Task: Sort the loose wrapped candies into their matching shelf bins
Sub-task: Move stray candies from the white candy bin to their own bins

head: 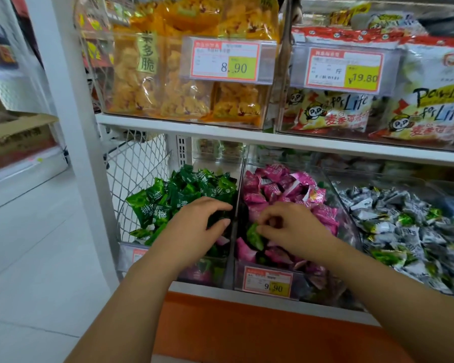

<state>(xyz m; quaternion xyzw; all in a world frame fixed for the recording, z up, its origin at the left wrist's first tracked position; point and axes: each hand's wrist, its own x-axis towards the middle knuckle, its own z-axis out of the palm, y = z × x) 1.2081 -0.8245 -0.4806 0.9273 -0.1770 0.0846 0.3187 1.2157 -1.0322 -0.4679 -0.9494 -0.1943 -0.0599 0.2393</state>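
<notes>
From the head camera, your left hand point(202, 226) lies over the right edge of the green bin point(126, 255), knuckles up. Its fingers and thumb are curled round a dark green candy point(218, 217). Most of that wrapper is hidden by the fingers, so you cannot tell whether it has left the pile.

Your right hand point(294, 229) is in the pink bin point(307, 284), near its left wall and towards the front. The thumb and fingertips pinch one bright green candy point(254, 235), which sits among the pink candies point(268, 189). The other fingers are bent, and the palm hides what lies beneath.

The green candies point(178, 189) are heaped towards the back of their bin. A few pink wrappers point(202, 273) show through its clear front wall, blurred, and your left forearm covers part of that wall.

A price tag point(268, 282) reading 9.90 hangs on the front of the pink bin; its small print cannot be read. At the right end of the shelf point(220, 292), the third bin point(336, 184) holds grey-and-white candies point(393, 218) and is cut off by the frame edge.

The backs of all three bins are in shadow under the upper shelf point(220, 132). That shelf carries yellow snack bags point(142, 82) and white-and-red bags point(430, 108).
</notes>
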